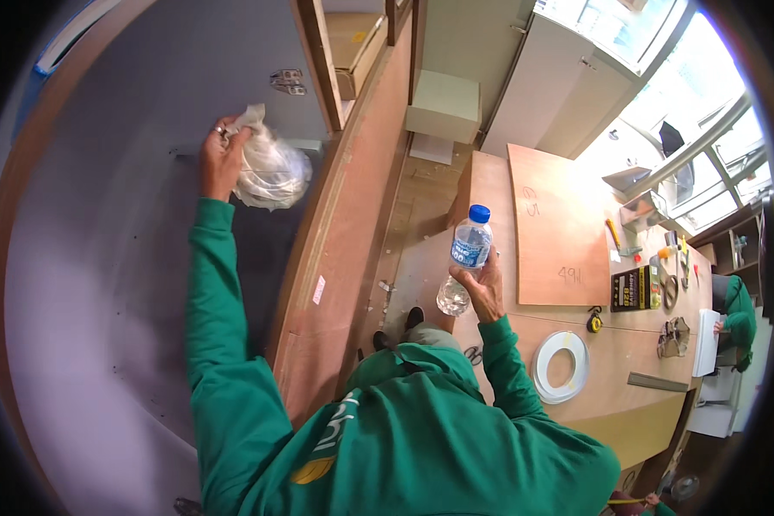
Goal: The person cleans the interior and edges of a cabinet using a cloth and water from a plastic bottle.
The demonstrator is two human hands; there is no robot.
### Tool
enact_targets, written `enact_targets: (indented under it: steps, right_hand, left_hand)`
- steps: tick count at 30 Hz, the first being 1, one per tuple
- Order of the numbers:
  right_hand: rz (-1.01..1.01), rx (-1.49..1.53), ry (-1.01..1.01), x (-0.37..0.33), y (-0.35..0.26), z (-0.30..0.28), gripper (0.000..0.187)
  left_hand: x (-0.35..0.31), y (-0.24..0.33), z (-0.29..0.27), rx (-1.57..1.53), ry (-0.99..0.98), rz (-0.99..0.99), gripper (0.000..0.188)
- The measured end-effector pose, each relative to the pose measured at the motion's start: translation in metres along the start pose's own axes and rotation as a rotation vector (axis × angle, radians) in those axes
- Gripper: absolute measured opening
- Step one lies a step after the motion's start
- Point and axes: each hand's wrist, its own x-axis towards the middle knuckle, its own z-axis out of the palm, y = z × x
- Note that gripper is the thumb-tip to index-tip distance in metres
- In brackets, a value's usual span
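My left hand (224, 155) grips the gathered top of a translucent white plastic bag (272, 170), which hangs inside a grey-lined cabinet. What the bag holds is blurred and cannot be made out. In my right hand (483, 291) is a clear plastic water bottle (471, 245) with a blue cap and blue label. The bottle is nearly upright, capped, and held around its lower half beside the workbench edge. Green sleeves cover both my arms.
On the workbench to the right lie a wooden panel (559, 232), a white roll of edge strip (561, 367), a tape measure (594, 320) and a black adhesive can (632, 288). A cardboard box (353, 52) sits on a shelf. Another person in green (735, 322) is at the far right.
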Motion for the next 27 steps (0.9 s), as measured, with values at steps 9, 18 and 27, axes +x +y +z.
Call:
enact_targets:
  steps: [9, 18, 27]
  right_hand:
    - [-0.249, -0.111, -0.066, 0.04, -0.043, -0.01, 0.076]
    - [-0.344, -0.388, -0.097, 0.061, -0.055, -0.045, 0.08]
    - [-0.176, -0.784, -0.289, 0.054, -0.041, -0.103, 0.08]
  left_hand:
    - [-0.031, 0.114, 0.129, -0.414, -0.357, -0.259, 0.032]
    - [-0.063, 0.058, 0.265, -0.635, -0.536, -0.448, 0.04]
    - [-0.143, 0.02, 0.308, -0.763, -0.478, -0.614, 0.046]
